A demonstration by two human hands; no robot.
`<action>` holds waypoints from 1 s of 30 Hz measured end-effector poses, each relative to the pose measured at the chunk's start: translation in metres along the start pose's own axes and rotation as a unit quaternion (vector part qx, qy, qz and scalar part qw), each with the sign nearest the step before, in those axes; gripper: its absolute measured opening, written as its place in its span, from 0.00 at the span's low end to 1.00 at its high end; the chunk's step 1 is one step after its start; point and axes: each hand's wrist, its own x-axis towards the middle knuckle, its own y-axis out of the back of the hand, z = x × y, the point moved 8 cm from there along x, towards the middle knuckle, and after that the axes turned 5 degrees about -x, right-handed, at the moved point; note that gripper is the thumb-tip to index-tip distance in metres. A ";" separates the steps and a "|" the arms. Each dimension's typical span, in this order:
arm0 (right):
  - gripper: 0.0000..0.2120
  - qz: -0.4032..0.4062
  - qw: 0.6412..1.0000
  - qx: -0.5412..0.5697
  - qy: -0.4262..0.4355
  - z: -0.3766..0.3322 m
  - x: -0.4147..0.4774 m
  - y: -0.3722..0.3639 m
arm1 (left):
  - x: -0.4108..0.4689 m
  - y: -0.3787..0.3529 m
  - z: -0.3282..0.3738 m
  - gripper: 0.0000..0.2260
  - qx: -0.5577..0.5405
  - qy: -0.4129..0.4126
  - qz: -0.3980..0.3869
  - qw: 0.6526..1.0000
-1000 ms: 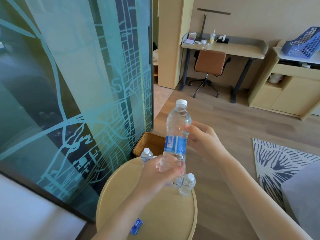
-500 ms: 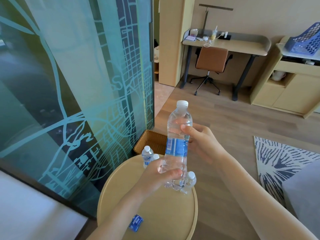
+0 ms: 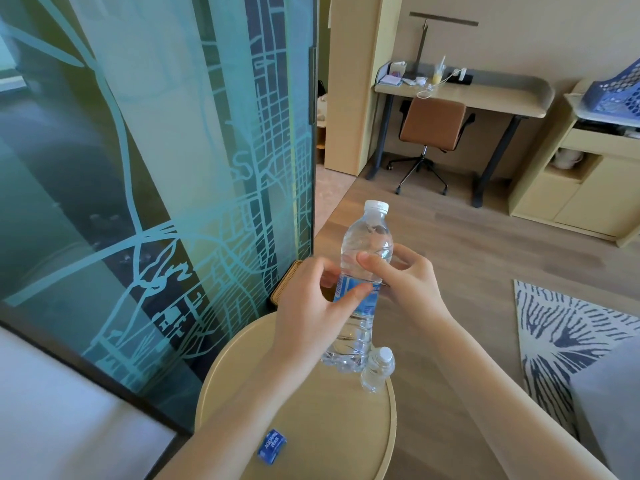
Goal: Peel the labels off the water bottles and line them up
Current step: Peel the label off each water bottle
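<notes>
1. Water bottle [image 3: 364,251]: clear, white-capped and almost upright. It was held in the air between both hands, above the far side of the round table [image 3: 311,424].
2. Blue label [image 3: 363,303]: wrapped round the middle of the water bottle, not peeled off, and partly covered by the left hand.
3. Left hand [image 3: 308,317]: back turned toward the camera, with fingers curled round the water bottle at label height. One digit lay across the front of the blue label.
4. Right hand [image 3: 412,285]: clasped the water bottle from the right, just above the blue label. The thumb pressed on the front and the other fingers were bent behind.
5. Small bottle [image 3: 377,370]: clear and white-capped, with no label visible. It stood upright near the far right edge of the round table, just beside the base of the water bottle.
6. Loose label [image 3: 272,446]: a crumpled blue piece on the near part of the round table, beside the left forearm.
7. Surroundings: a glass panel [image 3: 156,168] with a map pattern stood at left, with a wicker basket [image 3: 285,284] at its foot behind the round table. A desk [image 3: 485,95] and brown chair [image 3: 433,124] stood at the far wall, and a patterned rug [image 3: 571,334] lay at right.
</notes>
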 end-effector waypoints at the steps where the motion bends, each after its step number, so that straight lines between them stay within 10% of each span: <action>1: 0.12 0.001 1.000 0.004 0.001 0.000 -0.001 0.000 | 0.000 0.000 -0.001 0.14 0.000 -0.003 0.008 1.000; 22: 0.17 0.121 0.992 -0.043 0.006 0.015 -0.005 0.011 | -0.011 -0.007 0.007 0.13 0.165 -0.124 0.116 0.972; 30: 0.15 0.126 0.992 -0.017 -0.004 0.016 -0.009 0.014 | -0.009 -0.005 -0.002 0.07 0.080 -0.025 0.069 0.994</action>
